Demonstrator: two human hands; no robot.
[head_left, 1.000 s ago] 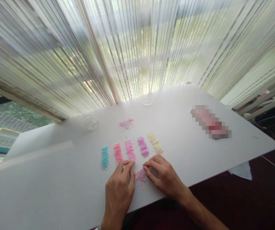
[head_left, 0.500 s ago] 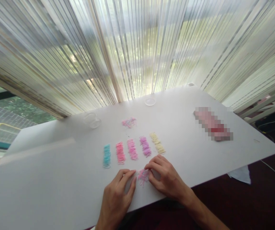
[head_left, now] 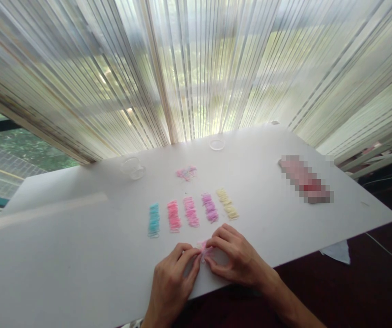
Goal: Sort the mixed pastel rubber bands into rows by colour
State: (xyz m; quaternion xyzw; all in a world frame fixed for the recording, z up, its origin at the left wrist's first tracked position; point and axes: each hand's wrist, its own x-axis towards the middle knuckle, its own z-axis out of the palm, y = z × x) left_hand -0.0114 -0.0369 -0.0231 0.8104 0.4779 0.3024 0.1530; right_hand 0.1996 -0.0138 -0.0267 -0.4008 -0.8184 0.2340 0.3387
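Note:
At the near edge of the white table lies a small pile of pink paper clips, partly hidden by my fingers. My left hand comes in from the left, its thumb and forefinger pinched together on clips at the pile's left side. From the right, my right hand curls thumb and forefinger around the pile's other side, both tips touching clips. Beyond my hands run separate columns of clips: teal, coral, pink, purple and pale yellow.
A mixed heap of clips sits farther back. Near the window edge are a clear round container and a clear round lid. A blurred-out pink packet lies on the right. Striped sheer curtains hang behind the table.
My left hand has moved right, closing the gap to the pile. My right thumb has dropped lower, and my fingers now cover more of the pink clips. The view has shifted slightly.

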